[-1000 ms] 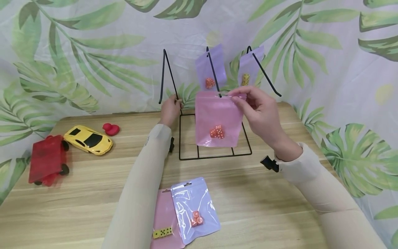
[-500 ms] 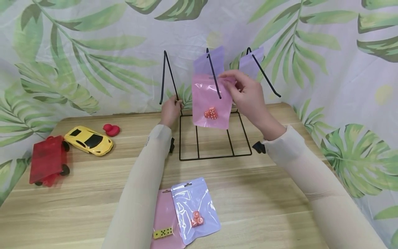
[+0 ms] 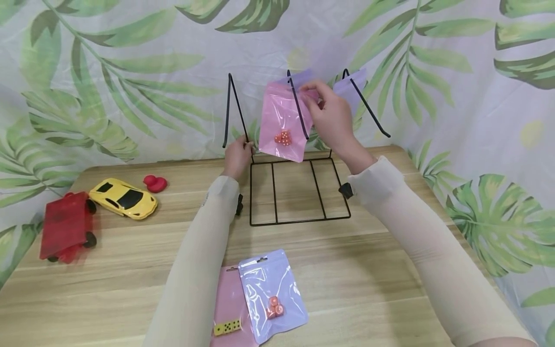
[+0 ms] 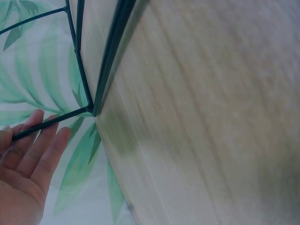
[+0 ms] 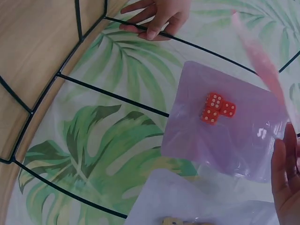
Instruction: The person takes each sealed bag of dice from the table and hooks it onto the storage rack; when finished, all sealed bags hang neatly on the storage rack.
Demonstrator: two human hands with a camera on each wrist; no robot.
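Observation:
My right hand (image 3: 331, 113) pinches the top right corner of a pink zip pouch (image 3: 270, 113) with orange-red dice (image 3: 284, 138) inside. The pouch appears threaded on the middle arm of a black wire display rack (image 3: 300, 221), the arm's front end showing before it. Behind it hangs a purple pouch (image 5: 225, 140) holding red dice (image 5: 215, 108), mostly covered in the head view. Another purple pouch (image 3: 353, 89) hangs on the right arm, partly behind my right hand. My left hand (image 3: 237, 156) grips the rack's left upright (image 4: 51, 122) between thumb and fingers.
On the table's near part lie a lilac pouch (image 3: 270, 279) with orange dice and, partly under it, a pink pouch (image 3: 231, 299) with yellow dice. At left are a yellow toy car (image 3: 123, 198), a red toy cart (image 3: 67, 224) and a red rubber duck (image 3: 155, 183). A leaf-patterned cloth (image 3: 151, 58) hangs behind.
My right hand has moved the pink pouch back and up along the middle arm, from its front tip toward the purple pouch. My left hand has stayed on the rack.

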